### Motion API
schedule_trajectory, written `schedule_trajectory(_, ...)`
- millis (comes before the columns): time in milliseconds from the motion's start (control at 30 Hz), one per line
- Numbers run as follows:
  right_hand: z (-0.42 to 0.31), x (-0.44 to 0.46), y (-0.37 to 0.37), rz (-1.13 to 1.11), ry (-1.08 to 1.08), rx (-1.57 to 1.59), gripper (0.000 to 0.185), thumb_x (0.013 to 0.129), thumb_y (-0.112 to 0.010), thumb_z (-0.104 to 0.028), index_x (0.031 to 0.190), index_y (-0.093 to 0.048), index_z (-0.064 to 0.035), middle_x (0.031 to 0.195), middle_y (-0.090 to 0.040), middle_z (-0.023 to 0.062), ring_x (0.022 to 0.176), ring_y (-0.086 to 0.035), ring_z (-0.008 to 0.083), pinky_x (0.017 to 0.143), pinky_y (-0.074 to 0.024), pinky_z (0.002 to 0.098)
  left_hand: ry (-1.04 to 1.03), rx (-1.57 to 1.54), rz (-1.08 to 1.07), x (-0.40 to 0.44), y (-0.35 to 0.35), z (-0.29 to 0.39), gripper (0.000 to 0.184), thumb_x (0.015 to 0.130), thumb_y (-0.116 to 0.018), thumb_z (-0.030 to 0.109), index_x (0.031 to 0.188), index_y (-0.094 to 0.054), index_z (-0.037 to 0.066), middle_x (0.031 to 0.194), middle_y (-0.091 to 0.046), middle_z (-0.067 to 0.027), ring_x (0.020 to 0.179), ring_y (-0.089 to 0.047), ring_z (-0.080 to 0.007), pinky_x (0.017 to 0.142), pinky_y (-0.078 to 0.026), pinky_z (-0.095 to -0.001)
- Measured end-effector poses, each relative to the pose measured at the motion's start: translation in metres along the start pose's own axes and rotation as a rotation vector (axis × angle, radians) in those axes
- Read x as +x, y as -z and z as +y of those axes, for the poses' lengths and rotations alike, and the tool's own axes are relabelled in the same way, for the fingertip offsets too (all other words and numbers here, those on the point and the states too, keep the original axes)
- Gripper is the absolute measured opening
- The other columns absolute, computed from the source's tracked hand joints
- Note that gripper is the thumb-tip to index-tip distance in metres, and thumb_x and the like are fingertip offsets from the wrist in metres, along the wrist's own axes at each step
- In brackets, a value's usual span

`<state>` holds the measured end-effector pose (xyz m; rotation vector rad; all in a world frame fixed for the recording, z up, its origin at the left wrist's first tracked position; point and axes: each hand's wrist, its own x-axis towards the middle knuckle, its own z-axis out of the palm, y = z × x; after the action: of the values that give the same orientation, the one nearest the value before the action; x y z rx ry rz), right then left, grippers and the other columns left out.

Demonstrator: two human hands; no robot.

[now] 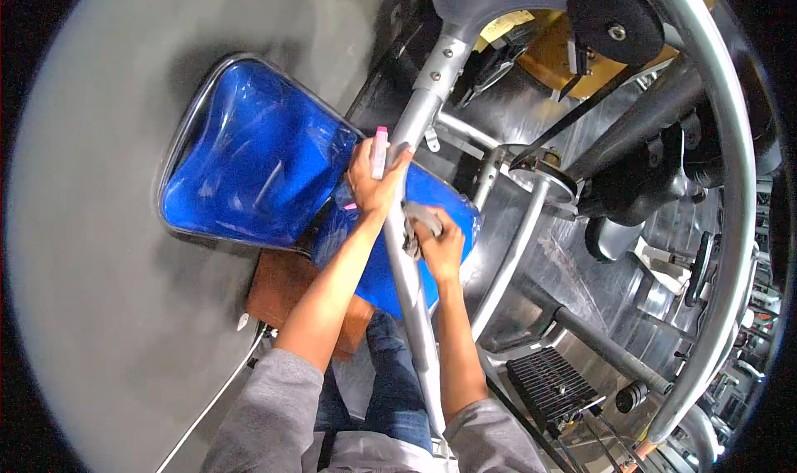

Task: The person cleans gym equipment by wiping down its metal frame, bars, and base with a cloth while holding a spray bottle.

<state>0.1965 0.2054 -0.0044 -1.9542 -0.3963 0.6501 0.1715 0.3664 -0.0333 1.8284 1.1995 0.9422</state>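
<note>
A slanted silver metal tube (pixel 406 257) of a large frame runs between my hands. My left hand (pixel 371 182) is closed around a small white tube with a pink end (pixel 379 153), on the left side of the metal tube. My right hand (pixel 442 245) presses a crumpled grey cloth (pixel 424 221) against the tube's right side. Below both hands is a blue chair (pixel 257 149) wrapped in clear plastic; its seat (pixel 378 261) is partly hidden by my arms and the metal tube.
A brown box (pixel 282 284) sits under the chair's left side. At right, a curved silver bar (pixel 739 182), a black round disc (pixel 614 22) and a ridged black pedal (pixel 554 383) belong to machine frames. A white cable (pixel 207 407) trails along the grey floor.
</note>
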Motion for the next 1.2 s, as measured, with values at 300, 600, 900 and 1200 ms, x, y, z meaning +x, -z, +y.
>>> schedule_trajectory(300, 0.049, -0.034, 0.024, -0.162, -0.276, 0.072, 0.027, 0.083, -0.072, -0.024, 0.103, -0.074, -0.0065, 0.085, -0.074, 0.0087, 0.082, -0.068, 0.0140, 0.079, -0.0520, 0.0295, -0.053, 0.079, 0.105, -0.005, -0.003, 0.007, 0.048, 0.067, -0.090, 0.032, 0.093, -0.062, 0.003, 0.090, -0.064, -0.0103, 0.084, -0.061, -0.0270, 0.076, -0.048, -0.0378)
schedule_trajectory(600, 0.019, 0.059, -0.027, -0.042, -0.165, 0.101, 0.032, 0.082, -0.070, -0.027, 0.107, -0.073, -0.0074, 0.090, -0.075, 0.0110, 0.085, -0.071, 0.0188, 0.080, -0.0531, 0.0323, -0.047, 0.084, 0.110, 0.000, -0.007, 0.008, 0.049, 0.067, -0.087, 0.035, 0.097, -0.061, 0.006, 0.088, -0.063, -0.0141, 0.084, -0.061, -0.0368, 0.074, -0.048, -0.0468)
schedule_trajectory(900, 0.079, 0.004, 0.004, -0.223, -0.390, 0.102, 0.036, 0.081, -0.071, -0.033, 0.107, -0.074, -0.0081, 0.082, -0.074, 0.0079, 0.077, -0.067, 0.0139, 0.073, -0.0525, 0.0314, -0.010, 0.073, 0.066, 0.001, -0.009, 0.003, 0.052, 0.068, -0.086, 0.039, 0.100, -0.060, 0.007, 0.092, -0.062, -0.0157, 0.087, -0.060, -0.0390, 0.076, -0.047, -0.0484)
schedule_trajectory(1200, 0.030, 0.102, -0.026, -0.242, -0.268, 0.059, 0.037, 0.083, -0.067, -0.038, 0.100, -0.071, -0.0051, 0.088, -0.072, 0.0159, 0.085, -0.070, 0.0238, 0.078, -0.0516, 0.0360, -0.030, 0.255, 0.028, 0.001, -0.005, 0.017, 0.050, 0.069, -0.086, 0.036, 0.101, -0.062, 0.008, 0.095, -0.063, -0.0107, 0.090, -0.061, -0.0339, 0.079, -0.048, -0.0454)
